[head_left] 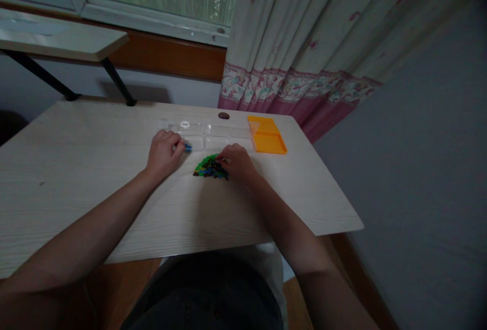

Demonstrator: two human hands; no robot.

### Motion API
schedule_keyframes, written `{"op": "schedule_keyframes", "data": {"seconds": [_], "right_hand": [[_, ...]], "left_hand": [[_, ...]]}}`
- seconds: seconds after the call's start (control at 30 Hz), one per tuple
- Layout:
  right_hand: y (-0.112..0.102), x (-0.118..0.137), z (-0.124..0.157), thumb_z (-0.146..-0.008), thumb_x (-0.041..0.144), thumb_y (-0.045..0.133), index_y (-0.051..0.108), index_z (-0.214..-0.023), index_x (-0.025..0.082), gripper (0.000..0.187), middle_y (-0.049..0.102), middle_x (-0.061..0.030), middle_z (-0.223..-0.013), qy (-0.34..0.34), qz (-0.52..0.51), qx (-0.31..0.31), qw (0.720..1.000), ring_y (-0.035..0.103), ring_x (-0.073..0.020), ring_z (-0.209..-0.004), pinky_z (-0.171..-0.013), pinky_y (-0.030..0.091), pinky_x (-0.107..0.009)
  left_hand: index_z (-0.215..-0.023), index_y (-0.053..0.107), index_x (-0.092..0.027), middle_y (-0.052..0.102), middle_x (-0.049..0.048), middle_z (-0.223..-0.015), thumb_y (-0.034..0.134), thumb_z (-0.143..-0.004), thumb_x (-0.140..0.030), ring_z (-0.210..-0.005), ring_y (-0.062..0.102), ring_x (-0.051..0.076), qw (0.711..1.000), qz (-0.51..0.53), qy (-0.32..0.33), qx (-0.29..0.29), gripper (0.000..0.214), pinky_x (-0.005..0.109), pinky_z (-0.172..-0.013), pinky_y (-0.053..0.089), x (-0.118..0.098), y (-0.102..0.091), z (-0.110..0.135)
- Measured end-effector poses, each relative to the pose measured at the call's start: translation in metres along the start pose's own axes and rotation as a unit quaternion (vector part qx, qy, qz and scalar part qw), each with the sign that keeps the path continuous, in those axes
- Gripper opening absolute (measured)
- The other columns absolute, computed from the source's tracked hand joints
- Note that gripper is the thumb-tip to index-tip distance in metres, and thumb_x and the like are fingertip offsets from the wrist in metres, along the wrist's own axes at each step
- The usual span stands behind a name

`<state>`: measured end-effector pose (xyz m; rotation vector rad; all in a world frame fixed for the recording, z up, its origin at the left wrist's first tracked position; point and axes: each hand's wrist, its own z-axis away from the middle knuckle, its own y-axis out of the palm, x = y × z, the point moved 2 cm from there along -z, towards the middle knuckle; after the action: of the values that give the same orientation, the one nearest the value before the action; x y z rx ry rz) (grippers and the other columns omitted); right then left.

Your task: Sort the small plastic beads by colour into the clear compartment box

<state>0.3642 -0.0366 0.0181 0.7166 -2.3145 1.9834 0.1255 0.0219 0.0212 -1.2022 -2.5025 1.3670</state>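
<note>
A mixed pile of small green, yellow, blue and dark pieces lies on the table; their exact kind is too small to make out. My right hand is over the pile's right side, fingertips pinched together among the pieces. A clear compartment tray stands just behind the pile. At its front left corner is my left hand, its fingers curled closed. A few small blue pieces show right at those fingertips; whether they are held or lie in the tray I cannot tell.
An orange open case lies at the tray's right end. Behind the tray is a dark oval spot on the pale wooden table. A raised shelf on black legs stands at the back left, and a curtain hangs behind.
</note>
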Motion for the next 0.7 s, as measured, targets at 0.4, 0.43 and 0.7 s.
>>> {"op": "schedule_keyframes", "data": {"seconds": [0.4,0.43,0.7], "right_hand": [[-0.005,0.016,0.005,-0.093,0.031,0.062,0.077,-0.097,0.024,0.017,0.068,-0.0088,-0.101,-0.037,0.086,0.007,0.996,0.050,-0.0247,-0.100,-0.084,0.033,-0.038],[-0.005,0.017,0.005,-0.093,0.032,0.062,0.077,-0.097,0.024,0.018,0.068,-0.0089,-0.101,-0.039,0.092,0.008,0.995,0.050,-0.0247,-0.100,-0.083,0.033,-0.038],[-0.004,0.019,0.005,-0.094,0.030,0.060,0.075,-0.098,0.022,0.018,0.068,-0.0081,-0.101,-0.029,0.101,0.013,0.994,0.051,-0.0238,-0.099,-0.082,0.033,-0.037]], "left_hand": [[-0.080,0.062,-0.018,0.059,0.0044,-0.080,0.045,-0.099,-0.037,-0.083,0.051,0.021,0.999,-0.040,-0.013,-0.002,0.033,0.038,-0.083,0.039,0.018,0.004,0.003],[-0.081,0.064,-0.018,0.060,0.0052,-0.082,0.046,-0.099,-0.038,-0.086,0.051,0.021,0.999,-0.037,-0.013,-0.009,0.033,0.039,-0.084,0.039,0.017,0.005,0.003],[-0.086,0.072,-0.020,0.062,0.0074,-0.097,0.056,-0.093,-0.040,-0.099,0.052,0.025,0.998,0.007,-0.022,-0.060,0.027,0.043,-0.092,0.039,0.013,0.008,0.006]]}}
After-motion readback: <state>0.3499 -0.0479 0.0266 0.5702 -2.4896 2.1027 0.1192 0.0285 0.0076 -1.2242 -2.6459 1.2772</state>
